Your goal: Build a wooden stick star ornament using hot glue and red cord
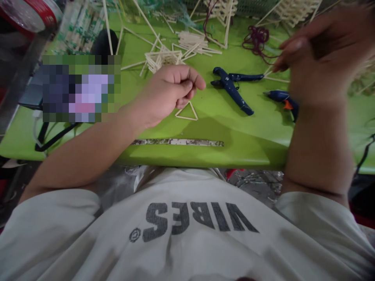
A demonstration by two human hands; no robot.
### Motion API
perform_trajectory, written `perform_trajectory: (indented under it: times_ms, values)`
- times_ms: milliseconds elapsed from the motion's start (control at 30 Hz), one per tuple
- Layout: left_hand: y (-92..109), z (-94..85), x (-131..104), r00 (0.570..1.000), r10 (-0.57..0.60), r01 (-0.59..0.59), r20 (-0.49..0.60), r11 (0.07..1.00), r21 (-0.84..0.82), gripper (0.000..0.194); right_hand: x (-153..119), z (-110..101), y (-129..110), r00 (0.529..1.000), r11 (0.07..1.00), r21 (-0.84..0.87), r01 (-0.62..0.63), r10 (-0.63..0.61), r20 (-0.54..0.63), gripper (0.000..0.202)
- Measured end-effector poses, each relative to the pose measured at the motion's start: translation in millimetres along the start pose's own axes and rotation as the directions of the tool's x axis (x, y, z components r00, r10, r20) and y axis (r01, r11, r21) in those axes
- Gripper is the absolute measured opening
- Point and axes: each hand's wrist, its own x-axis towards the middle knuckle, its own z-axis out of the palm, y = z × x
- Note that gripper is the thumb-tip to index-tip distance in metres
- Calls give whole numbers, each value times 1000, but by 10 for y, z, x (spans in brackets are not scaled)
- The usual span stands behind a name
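Observation:
My left hand [172, 91] is over the green table with its fingers curled in and the thumb against them. Anything inside the curl is hidden. Just under its fingertips lies a small triangle of thin pale sticks [186, 118]. My right hand [316, 62] is raised at the upper right and smeared by motion, its fingers bent towards the left. Thin sticks [277, 79] show below those fingers; whether they touch is unclear. Between the hands lie blue-handled cutters [234, 88]. A blue glue gun [279, 95] with an orange trigger is partly behind my right forearm.
Along the table's front edge lies a patterned flat strip [178, 142]. Loose pale sticks [193, 42] are heaped farther back, near purple cord [256, 39] and woven stick structures [295, 11]. Wrapped stick bundles [79, 29] and a pixelated patch [82, 88] are at the left.

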Motion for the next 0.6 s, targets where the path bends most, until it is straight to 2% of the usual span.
perform_trajectory:
  times_ms: [67, 133, 233, 333, 400, 500, 600]
  values:
    - [9, 6, 17, 999, -29, 28, -36, 999, -40, 28, -29, 202, 24, 994, 994, 32, 104, -104, 20, 48]
    - [-14, -6, 42, 996, -61, 55, -58, 994, -94, 24, -101, 386, -16, 992, 991, 65, 113, -116, 51, 41]
    - [-74, -31, 78, 990, -139, 132, -24, 974, -185, 46, -258, 620, -167, 990, 995, 18, 99, -100, 96, 34]
    - [-122, -30, 97, 983, -183, 183, 26, 953, -239, 69, -417, 807, -352, 952, 956, -3, 294, -292, 92, 25]
    - [-133, -8, 93, 979, -203, 204, 30, 948, -245, 78, -513, 897, -467, 913, 921, -27, 388, -380, 146, 23]
    - [-126, 33, 51, 973, -219, 231, 73, 940, -252, 93, -641, 978, -604, 909, 914, -130, 384, -350, 228, 26]
    - [-132, 53, -9, 961, -197, 244, 195, 936, -253, 106, -726, 1018, -655, 949, 929, -272, 252, -182, 258, 19]
